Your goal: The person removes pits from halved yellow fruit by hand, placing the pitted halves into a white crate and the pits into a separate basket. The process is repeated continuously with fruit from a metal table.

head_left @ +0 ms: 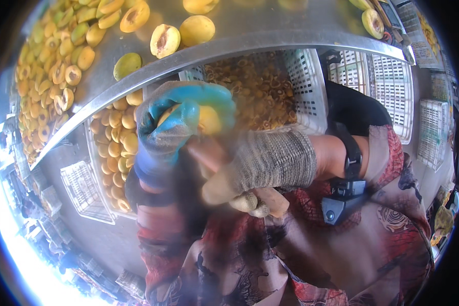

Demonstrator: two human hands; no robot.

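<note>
My left hand (176, 109), in a grey glove with a blue coated palm, is closed around a yellow peach (209, 121). Right beside it is my right hand (270, 160), in a grey knitted glove with a bare thumb-like tip towards the fruit. Its fingers are wrapped round a tool with a wooden handle (272, 202), whose end sticks out below the fist. The working end of this tool is hidden or blurred near the peach. Both hands are held over the crates, just in front of the metal table edge.
Peach halves (56, 76) are heaped on the metal table (270, 25), with a few near its edge. Below, a crate (306, 86) holds brown-yellow trimmings; another at left holds peach halves (115, 148). More white crates (392, 92) stand at right, and one (86, 191) at lower left.
</note>
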